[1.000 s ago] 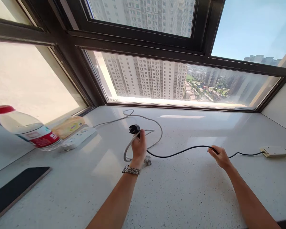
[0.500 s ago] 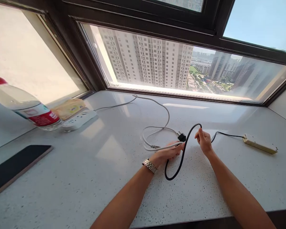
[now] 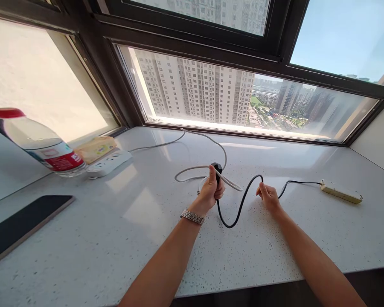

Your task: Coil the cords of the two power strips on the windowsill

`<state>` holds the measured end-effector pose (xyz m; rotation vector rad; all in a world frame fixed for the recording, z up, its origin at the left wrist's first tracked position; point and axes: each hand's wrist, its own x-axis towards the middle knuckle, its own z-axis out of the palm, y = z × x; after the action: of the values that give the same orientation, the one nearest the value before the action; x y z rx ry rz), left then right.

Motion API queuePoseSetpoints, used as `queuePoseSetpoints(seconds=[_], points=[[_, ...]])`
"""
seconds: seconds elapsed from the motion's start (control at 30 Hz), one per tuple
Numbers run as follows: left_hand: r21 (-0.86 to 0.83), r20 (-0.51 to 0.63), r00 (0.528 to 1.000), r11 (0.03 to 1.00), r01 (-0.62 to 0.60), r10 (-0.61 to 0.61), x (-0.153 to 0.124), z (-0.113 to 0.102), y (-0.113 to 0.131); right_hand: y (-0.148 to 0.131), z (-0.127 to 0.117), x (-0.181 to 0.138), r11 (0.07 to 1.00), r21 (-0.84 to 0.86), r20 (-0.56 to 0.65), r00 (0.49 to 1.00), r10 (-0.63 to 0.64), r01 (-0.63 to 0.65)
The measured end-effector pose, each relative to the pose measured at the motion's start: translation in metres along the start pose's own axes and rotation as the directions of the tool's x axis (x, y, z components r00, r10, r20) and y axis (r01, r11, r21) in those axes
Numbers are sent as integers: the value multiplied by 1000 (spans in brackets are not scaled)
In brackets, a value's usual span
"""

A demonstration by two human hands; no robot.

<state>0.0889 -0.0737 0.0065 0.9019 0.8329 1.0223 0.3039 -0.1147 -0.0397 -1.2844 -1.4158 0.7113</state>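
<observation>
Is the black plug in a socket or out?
Out: the left hand holds the black plug in the air, clear of both power strips.

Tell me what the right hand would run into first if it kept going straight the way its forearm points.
The right hand points up and left, pinching the black cord. Straight on, it would likely first meet the grey cord lying across the counter, then the left hand gripping the black plug. Depth is uncertain.

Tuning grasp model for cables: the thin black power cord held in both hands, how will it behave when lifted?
The thin black power cord is probably floppy: it sags in a loop between the left hand and right hand. It looks light, held by fingertips only. Pulling it may drag the beige power strip across the smooth white speckled sill.
</observation>
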Motion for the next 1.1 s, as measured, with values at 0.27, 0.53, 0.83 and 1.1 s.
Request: queuePoseSetpoints(seconds=[0.27,0.53,0.83,1.1], points=[[-309,-25,996,947,-90,86,0,0,4,-4,-4,1,999,37,26,999,29,-30],[-221,21,1000,975,-13,18,-6,9,1,-4,0,-5,995,80,228,973,33,-52],[-246,32,988,957,156,-153,-9,19,-7,-10,11,-3,964,266,252,967,-45,-24],[573,478,774,815,83,-415,-33,40,-21,-14,9,-2,943,332,124,991,-47,3]])
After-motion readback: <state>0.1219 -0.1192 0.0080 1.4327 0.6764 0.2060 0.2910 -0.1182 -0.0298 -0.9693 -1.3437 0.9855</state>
